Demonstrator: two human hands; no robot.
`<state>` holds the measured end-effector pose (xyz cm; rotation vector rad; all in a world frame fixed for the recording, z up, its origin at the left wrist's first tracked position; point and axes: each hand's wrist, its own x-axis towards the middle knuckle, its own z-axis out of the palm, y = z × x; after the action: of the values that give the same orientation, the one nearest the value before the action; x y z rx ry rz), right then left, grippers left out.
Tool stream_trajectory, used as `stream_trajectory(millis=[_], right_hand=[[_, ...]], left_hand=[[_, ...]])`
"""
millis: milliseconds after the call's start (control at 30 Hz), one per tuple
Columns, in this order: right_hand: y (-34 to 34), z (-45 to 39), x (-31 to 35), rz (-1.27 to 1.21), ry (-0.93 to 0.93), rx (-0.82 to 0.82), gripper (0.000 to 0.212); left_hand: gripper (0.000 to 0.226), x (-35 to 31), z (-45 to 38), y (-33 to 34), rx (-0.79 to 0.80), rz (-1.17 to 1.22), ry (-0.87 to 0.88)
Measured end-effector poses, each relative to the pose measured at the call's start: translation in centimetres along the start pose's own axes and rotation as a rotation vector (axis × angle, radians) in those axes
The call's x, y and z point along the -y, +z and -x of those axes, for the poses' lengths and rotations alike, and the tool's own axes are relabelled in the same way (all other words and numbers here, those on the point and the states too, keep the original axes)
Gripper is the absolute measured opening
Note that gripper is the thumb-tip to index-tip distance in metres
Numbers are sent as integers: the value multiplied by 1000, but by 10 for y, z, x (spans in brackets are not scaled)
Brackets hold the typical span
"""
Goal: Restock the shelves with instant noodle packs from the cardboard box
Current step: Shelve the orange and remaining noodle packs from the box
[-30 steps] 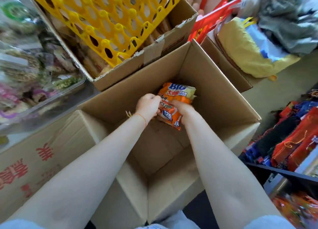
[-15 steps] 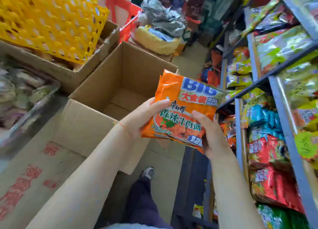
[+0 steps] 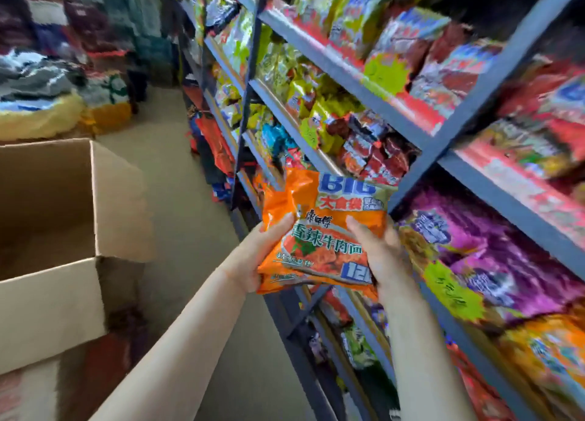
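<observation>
- The left hand (image 3: 253, 256) is gripping the left edge of the orange noodle packs (image 3: 319, 233), thumb lying across the front.
- The right hand (image 3: 380, 256) is clasping the right edge of the same packs, thumb on the printed face (a second pack seems to be showing underneath).
- The packs are hovering in the air just before the blue metal shelves (image 3: 421, 148), touching no shelf.
- The shelves are carrying green, red, purple and orange packets, heavily blurred.
- The cardboard box (image 3: 53, 281) is standing open at the left, well apart from the packs.
- Blurred bundles (image 3: 41, 81) are lying beyond the box, on the floor (image 3: 177, 173).
</observation>
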<state>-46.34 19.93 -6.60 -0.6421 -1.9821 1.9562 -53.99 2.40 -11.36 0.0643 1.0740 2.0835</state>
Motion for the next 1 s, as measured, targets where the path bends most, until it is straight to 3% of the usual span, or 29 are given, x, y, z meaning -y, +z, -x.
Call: stream_trajectory(millis=[167, 267, 367, 567, 667, 767, 867, 1000], right_hand=[[-123, 70, 5, -22, -161, -283, 31], [-196, 130, 6, -36, -207, -442, 41], [-264, 192, 1, -45, -201, -535, 36], [-344, 298, 9, 84, -240, -647, 21], [-364, 332, 14, 275, -305, -833, 48], [-389, 358, 22, 779, -414, -1060, 73], [-411, 376, 42, 1141, -477, -974, 67], [-428, 383, 61, 1329, -349, -984, 78]], left_hand=[[54, 62, -3, 97, 8, -46, -17], [41, 104, 10, 155, 8, -109, -21], [32, 148, 41, 214, 28, -207, -16], [46, 223, 125, 314, 416, -399, -48], [61, 250, 147, 352, 449, -488, -2], [79, 268, 157, 381, 466, -562, 19], [78, 283, 165, 404, 561, -583, -16], [66, 297, 171, 425, 639, -608, -41]])
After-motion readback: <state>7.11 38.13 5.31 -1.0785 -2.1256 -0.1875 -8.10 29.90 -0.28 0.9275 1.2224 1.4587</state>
